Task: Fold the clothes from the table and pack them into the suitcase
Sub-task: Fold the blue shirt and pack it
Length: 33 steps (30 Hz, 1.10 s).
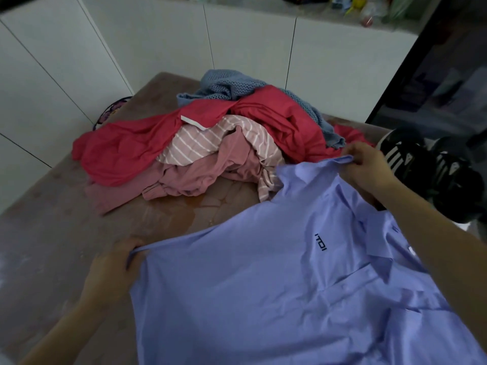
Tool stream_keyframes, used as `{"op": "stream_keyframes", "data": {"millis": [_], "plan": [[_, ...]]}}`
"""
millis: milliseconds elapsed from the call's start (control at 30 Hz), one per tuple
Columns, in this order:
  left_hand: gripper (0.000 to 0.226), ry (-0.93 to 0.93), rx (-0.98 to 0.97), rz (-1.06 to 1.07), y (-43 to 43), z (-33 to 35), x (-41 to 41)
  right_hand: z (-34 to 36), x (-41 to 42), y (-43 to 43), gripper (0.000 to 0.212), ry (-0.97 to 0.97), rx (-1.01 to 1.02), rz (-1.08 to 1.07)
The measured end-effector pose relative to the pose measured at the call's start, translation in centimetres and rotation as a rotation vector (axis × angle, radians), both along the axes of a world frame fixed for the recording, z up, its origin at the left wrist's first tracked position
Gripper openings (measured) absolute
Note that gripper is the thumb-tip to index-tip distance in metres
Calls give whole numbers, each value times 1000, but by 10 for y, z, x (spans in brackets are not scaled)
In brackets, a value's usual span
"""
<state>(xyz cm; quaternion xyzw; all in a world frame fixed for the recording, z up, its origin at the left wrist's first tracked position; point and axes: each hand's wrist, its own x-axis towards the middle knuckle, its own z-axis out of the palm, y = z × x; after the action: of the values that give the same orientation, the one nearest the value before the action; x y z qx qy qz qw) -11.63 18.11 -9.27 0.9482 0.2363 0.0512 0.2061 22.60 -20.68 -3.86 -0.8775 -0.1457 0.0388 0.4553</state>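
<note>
White cabinets [158, 48]: flat doors with thin dark seams, filling the background. On the ledge [263, 11] above the cabinets, at right, blurred colourful items [369, 9]. Right of the cabinets, a dark glossy panel [434, 75]; below it, black shoes [427, 167] with white stripes. Low against the cabinets, at left, a partly hidden purple-and-black object [110, 111].

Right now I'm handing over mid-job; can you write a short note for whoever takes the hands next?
Left hand: grips the blue shirt at its near-left edge.
Right hand: pinches its far edge, beside the pile.
Shirt spread over the table, unfolded.
Pile behind, unfolded: red garment, pink striped top, plain pink garment, grey-blue mesh garment.
Done: nothing visibly folded. Left: fold everything, then pack; suitcase not in view.
</note>
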Motion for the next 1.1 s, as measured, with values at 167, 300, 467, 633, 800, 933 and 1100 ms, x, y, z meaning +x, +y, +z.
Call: {"op": "stream_keyframes", "data": {"millis": [167,300,467,633,800,933,1100], "plan": [[34,-168,155,-191,-17,8,-30,-7,-28,-72,53,198,194,44],[30,-306,363,-499,-32,-15,-71,-23,-53,-116,63,181,-36,183],[27,-274,348,-613,-50,-41,-99,-31,-73,-134,22,-33,-413,237],[35,-174,241,-479,-77,-13,-80,-21,-78,-100,45,-235,-439,150],[61,155,290,-462,-86,-19,-71,-45,-99,-67,51,-336,-606,478],[63,289,302,-483,-87,-23,-73,-63,-120,-76,40,-430,-625,537],[64,312,296,-448,-82,-24,-79,-80,-164,-98,31,-472,-611,497]]}}
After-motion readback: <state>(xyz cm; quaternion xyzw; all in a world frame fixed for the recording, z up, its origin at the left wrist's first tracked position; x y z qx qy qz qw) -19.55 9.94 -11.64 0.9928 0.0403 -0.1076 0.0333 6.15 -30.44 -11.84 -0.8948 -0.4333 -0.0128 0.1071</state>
